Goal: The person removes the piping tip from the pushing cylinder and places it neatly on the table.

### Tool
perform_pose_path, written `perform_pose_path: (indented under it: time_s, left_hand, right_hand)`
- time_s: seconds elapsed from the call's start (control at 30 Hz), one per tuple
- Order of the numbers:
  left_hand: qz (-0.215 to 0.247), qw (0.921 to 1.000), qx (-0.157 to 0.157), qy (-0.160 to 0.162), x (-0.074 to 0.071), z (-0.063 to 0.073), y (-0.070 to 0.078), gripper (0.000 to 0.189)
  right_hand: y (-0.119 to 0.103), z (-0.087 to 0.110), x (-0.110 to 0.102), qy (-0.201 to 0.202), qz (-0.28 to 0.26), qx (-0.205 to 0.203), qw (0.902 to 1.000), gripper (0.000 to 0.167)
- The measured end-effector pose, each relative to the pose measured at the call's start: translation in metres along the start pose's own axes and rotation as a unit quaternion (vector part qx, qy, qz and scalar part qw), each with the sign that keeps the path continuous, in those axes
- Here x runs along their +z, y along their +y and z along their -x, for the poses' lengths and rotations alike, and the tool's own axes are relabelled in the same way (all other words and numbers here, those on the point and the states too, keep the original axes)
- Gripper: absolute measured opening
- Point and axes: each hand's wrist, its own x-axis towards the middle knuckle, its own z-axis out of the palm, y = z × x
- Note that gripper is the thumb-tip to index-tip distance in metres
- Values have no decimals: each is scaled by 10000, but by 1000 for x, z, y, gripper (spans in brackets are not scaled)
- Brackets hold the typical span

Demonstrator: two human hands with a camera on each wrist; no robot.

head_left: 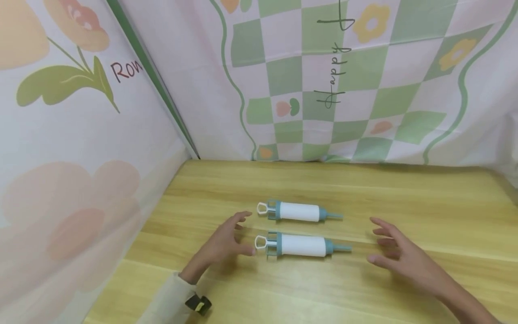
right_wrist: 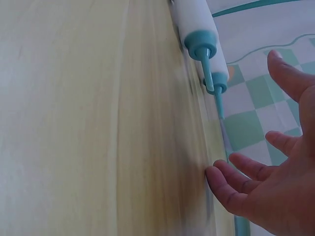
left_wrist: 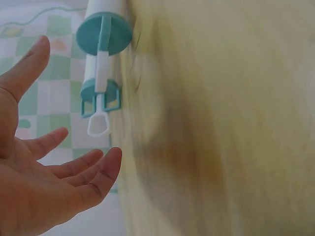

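Observation:
Two large plastic syringes lie side by side on the wooden table, each with a white barrel, teal ends, a thin teal nozzle to the right and a white loop handle to the left. They are the far syringe (head_left: 299, 211) and the near syringe (head_left: 304, 245). My left hand (head_left: 222, 243) hovers by the handle ends, thumb and fingers spread; the left wrist view shows the hand (left_wrist: 54, 187) apart from the loops. Beyond the nozzle tips is my right hand (head_left: 404, 256), its fingers loosely bent; in the right wrist view this hand (right_wrist: 275, 191) holds nothing.
The wooden table (head_left: 348, 292) reaches back to a hanging cloth (head_left: 283, 76) with green checks and flowers. A flower-printed cloth (head_left: 101, 130) borders the left side. A black band (head_left: 198, 304) sits at the left sleeve.

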Motion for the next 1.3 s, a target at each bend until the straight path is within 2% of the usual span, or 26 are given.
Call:
perform_pose_path:
  time_s: [0.23, 0.4, 0.6, 0.77, 0.93, 1.3]
  left_hand:
    - [29, 9999, 11, -123, 9, -2, 3, 94]
    - [40, 9997, 131, -208, 13, -3, 4, 92]
    - [352, 9985, 277, -311, 18, -6, 3, 89]
    - [736, 9962, 323, -337, 25, -7, 4, 87]
    - [672, 9970, 249, -304, 34, -9, 2, 87]
    - [596, 9977, 286, -158, 47, -16, 8, 87]
  right_hand:
    - [-4, -4, 6, -94, -265, 6, 9996, 83]
    - [-6, -6, 9, -44, -350, 14, 9994, 82]
    - [-7, -10, 14, -101, -679, 66, 9976, 78]
    - [-10, -13, 20, -356, -1561, 187, 9869, 73]
    - [-14, -17, 26, -541, -2314, 397, 9705, 72]
    - [-20, -22, 39, -731, -2740, 851, 9552, 72]
